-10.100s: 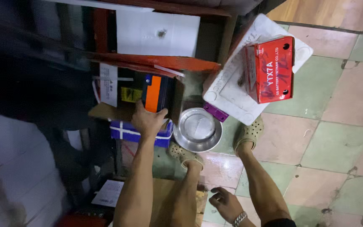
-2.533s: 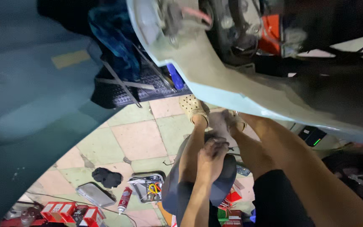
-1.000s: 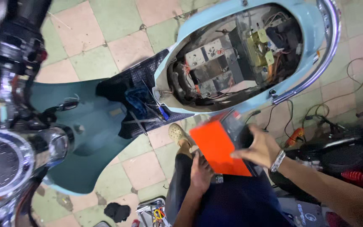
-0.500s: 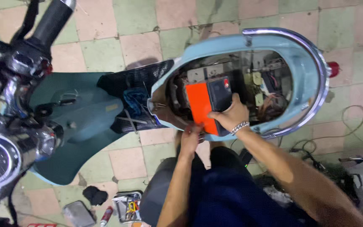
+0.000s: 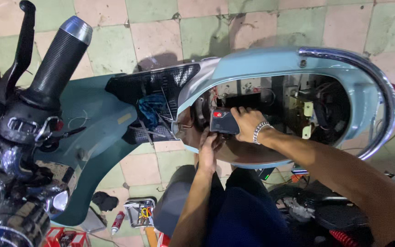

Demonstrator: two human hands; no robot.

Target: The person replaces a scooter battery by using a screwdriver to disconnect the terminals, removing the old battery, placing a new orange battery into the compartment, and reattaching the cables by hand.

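Both hands meet at the scooter's open compartment point(image 5: 298, 105): the right hand point(image 5: 248, 124) clasps the dark battery block point(image 5: 224, 121) from above, while the left hand point(image 5: 209, 146) props its lower edge; whether that grip is closed I cannot tell.

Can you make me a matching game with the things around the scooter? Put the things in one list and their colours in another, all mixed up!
Things:
1. scooter body
2. handlebar grip
3. battery
4. bracelet

Colours:
A. silver
B. light blue
C. dark with a red spot
D. black with a shiny end

Pairs: 1-B, 2-D, 3-C, 4-A
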